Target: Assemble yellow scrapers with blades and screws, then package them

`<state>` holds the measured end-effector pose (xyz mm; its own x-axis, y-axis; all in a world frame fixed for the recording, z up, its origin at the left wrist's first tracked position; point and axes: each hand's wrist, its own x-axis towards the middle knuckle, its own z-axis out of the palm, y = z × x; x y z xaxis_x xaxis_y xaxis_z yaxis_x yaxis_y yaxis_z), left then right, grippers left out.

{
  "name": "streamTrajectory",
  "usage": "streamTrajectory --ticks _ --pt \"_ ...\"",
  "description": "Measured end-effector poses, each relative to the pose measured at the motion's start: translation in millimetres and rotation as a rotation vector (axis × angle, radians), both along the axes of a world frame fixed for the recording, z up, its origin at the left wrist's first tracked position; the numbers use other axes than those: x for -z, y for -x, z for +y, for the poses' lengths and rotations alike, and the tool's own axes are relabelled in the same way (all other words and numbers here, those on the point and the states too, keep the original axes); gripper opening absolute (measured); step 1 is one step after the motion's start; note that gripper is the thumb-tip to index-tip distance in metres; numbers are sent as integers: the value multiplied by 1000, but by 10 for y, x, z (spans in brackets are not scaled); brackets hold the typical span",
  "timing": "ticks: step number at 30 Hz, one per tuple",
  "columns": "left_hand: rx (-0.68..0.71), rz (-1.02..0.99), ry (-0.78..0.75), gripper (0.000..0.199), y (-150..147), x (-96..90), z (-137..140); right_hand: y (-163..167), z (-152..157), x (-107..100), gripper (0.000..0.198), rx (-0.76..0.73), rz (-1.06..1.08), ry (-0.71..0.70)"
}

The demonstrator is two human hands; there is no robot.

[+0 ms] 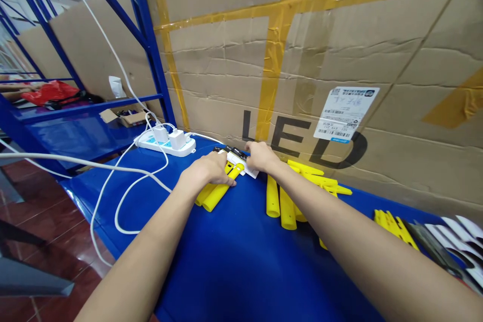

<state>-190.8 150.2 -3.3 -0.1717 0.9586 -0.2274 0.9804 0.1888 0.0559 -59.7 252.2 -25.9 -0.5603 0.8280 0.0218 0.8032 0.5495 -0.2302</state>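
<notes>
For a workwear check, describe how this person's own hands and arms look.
The left forearm and right forearm are bare, no sleeves in view; the left hand and right hand wear no gloves, and neither wrist shows a watch or band.

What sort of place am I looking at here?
Probably a workshop or packing area: yellow tubular parts lie grouped on a blue work surface, beside blue metal racking and taped cardboard printed "LED".

My camera shows smooth plastic tubes (218, 197) on the glossy desk (241, 256) and creased matt cardboard (222, 85) along its far edge.
</notes>
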Motion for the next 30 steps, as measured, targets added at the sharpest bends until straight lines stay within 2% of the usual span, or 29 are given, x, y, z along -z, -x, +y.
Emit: streamTrajectory --ticks 3,5,7,9,14,17,20,25,30 --pt "0 -32 5 63 56 -40 -11 -40 9 -64 54 -148 -19 61" --pt "-4 -41 5 49 105 -72 -20 -73 -6 -101 66 -227 -49 91" --pt "-7 -35 2 42 136 -81 -20 -106 -32 -113 81 -267 -84 86" --pt "-11 -23 -5 41 131 -54 -8 -135 -59 -101 86 -277 -108 52" --pt "-37 -18 -70 42 50 90 58 -206 -129 -79 77 -275 -112 -58" --pt "-64 -32 -119 43 107 140 103 -253 -205 -127 71 -265 -127 -79" --pt "-89 -56 -152 41 280 154 142 -290 -288 -183 66 -272 -147 -71" --pt "-135 -123 -204 33 566 126 153 -318 -354 -181 60 -370 -182 2" --pt "-163 -186 -248 27 636 82 133 -314 -382 -109 60 -422 -168 17"
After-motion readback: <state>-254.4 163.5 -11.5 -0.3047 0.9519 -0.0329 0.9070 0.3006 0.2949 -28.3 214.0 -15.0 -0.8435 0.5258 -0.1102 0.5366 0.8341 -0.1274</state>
